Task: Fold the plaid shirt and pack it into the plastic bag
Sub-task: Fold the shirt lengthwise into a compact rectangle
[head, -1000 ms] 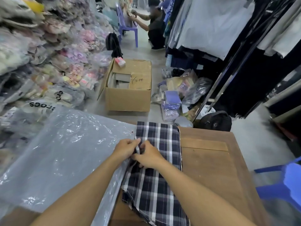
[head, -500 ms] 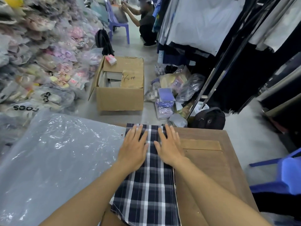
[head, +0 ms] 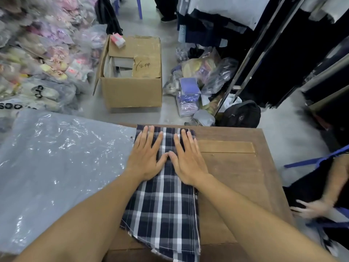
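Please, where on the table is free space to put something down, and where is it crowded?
Free: the bare wooden table to the right of the plaid shirt, out to the table's right edge. Crowded: the plastic bag covers the left side, and both hands, left and right, press flat on the shirt in the middle.

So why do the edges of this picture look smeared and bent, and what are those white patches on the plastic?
Head view: the wide-angle lens bows straight lines near the borders, such as the clothes rack. The other person's hand at lower right is motion-blurred. The white patches are light glaring off the wrinkled plastic bag. The plaid shirt and both hands, left and right, are sharp.
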